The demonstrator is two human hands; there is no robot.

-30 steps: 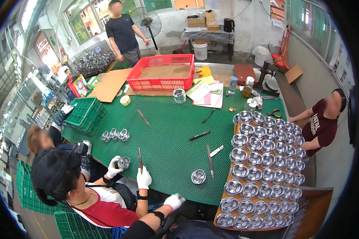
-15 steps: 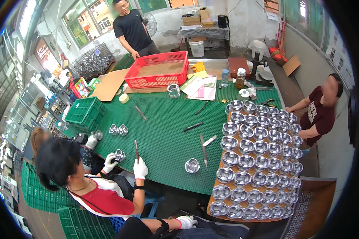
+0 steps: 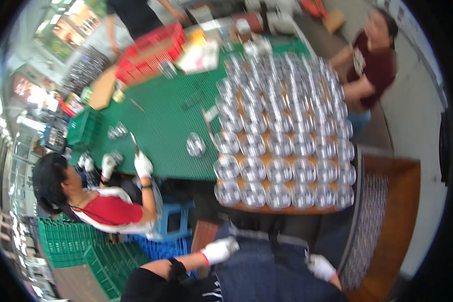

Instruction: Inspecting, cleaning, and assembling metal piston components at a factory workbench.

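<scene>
Workshop bench (image 3: pixel 171 133), covered in green textured matting, is seen to the left of a wooden board (image 3: pixel 267 208); the far area is motion-blurred. Closely packed rows of silvery metal pistons (image 3: pixel 278 195) are carried on the board. One single piston (image 3: pixel 196 145) is noted just left of the board, near a slim tool (image 3: pixel 208 125) by its left edge. Beyond the board, farther left, a red crate (image 3: pixel 130 73) is placed.

On the wearer's side of the board, dark blue cloth (image 3: pixel 264 274) is spread across the wearer's body. Left hand (image 3: pixel 220 250), white-gloved, is positioned against it, toward the board's left corner; its fingers are bent, but whether cloth is gripped cannot be told. Right hand (image 3: pixel 321 267), also gloved, is placed at the cloth's edge, toward the board's right corner; finger opening and hold cannot be determined.

Left of the board, a tool (image 3: pixel 135 143) is held upright by a seated co-worker (image 3: pixel 113 206). Right of the board, a person in maroon (image 3: pixel 375 70) is observed.
</scene>
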